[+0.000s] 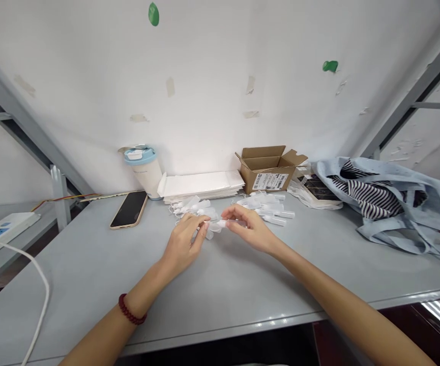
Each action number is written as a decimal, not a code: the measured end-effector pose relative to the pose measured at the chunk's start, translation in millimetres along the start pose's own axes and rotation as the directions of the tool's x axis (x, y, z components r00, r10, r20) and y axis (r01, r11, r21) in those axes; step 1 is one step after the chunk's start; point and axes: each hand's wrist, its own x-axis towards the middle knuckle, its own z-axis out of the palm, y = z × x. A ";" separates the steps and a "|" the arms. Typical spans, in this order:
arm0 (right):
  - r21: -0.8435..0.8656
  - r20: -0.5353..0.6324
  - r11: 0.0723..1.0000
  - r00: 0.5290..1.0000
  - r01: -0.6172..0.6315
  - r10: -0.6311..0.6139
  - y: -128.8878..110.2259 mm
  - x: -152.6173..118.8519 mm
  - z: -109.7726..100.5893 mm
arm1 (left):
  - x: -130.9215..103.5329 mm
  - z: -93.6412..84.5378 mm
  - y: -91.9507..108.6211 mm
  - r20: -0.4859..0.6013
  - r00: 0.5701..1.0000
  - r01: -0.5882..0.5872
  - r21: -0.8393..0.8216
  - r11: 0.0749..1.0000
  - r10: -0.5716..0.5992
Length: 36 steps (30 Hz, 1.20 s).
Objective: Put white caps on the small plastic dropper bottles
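Between the thumb and fingers of my right hand is a small clear plastic bottle with a white cap, lying nearly sideways with the cap toward my left hand. The fingertips of my left hand are pinched together just left of that cap; what they hold is too small to make out. Just beyond my hands, small clear bottles with white tops lie in two loose groups, a left group and a right group. Part of the left group is hidden behind my left fingers.
A stack of white paper sheets or envelopes lies by the wall, beside an open cardboard box. At left are a lidded cup and a phone. A blue cloth bag rests at right on the grey table.
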 end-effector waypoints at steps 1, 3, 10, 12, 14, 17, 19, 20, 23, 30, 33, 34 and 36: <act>0.000 -0.002 1.000 1.000 -0.002 0.002 -0.1 0.2 -0.3 | -0.2 0.4 -0.6 -0.007 1.000 -0.012 0.002 1.000 0.012; 0.004 -0.004 1.000 1.000 -0.004 0.004 -0.5 0.2 -0.6 | -0.3 1.2 -1.8 -0.010 0.999 -0.046 0.009 0.999 0.046; 0.076 0.017 0.997 1.000 -0.024 0.023 -2.7 -1.9 0.9 | -1.0 2.9 -2.1 -0.024 0.994 -0.110 0.022 0.994 0.110; 0.096 0.024 0.995 0.999 -0.032 0.030 -3.0 -2.0 1.0 | -0.6 2.8 -0.8 -0.032 0.993 -0.114 0.008 0.994 0.114; 0.111 0.027 0.993 0.999 -0.045 0.042 -3.5 -1.9 0.8 | -0.1 2.5 0.8 -0.040 0.993 -0.108 -0.005 0.994 0.108; 0.130 0.031 0.990 0.998 -0.060 0.056 -4.5 -1.8 0.2 | 0.5 1.8 2.6 -0.043 0.995 -0.090 -0.013 0.996 0.089; 0.135 0.030 0.989 0.998 -0.059 0.056 -5.2 -1.8 -0.1 | 0.7 1.3 3.4 -0.041 0.996 -0.079 -0.011 0.997 0.078; 0.136 0.030 0.989 0.998 -0.058 0.054 -5.5 -1.8 -0.1 | 0.7 1.1 3.7 -0.039 0.996 -0.075 -0.009 0.997 0.075; 0.138 0.035 0.989 0.998 -0.056 0.051 -6.1 -1.8 -0.1 | 1.0 0.9 4.2 -0.037 0.997 -0.068 -0.002 0.998 0.068; 0.133 0.058 0.989 0.996 -0.068 0.060 -8.3 -2.2 -0.4 | 0.9 0.9 4.7 -0.035 0.997 -0.065 -0.009 0.998 0.065; 0.142 0.068 0.988 0.996 -0.065 0.056 -8.4 -2.5 -0.6 | 0.4 0.4 5.0 -0.023 0.998 -0.051 -0.027 0.998 0.050; 0.149 0.073 0.987 0.996 -0.066 0.056 -8.3 -2.5 -0.6 | 0.2 0.3 5.1 -0.023 0.999 -0.048 -0.039 0.998 0.047; 0.173 0.084 0.983 0.995 -0.068 0.055 -7.9 -2.6 -0.5 | 0.0 0.4 5.1 -0.026 0.999 -0.044 -0.066 0.997 0.042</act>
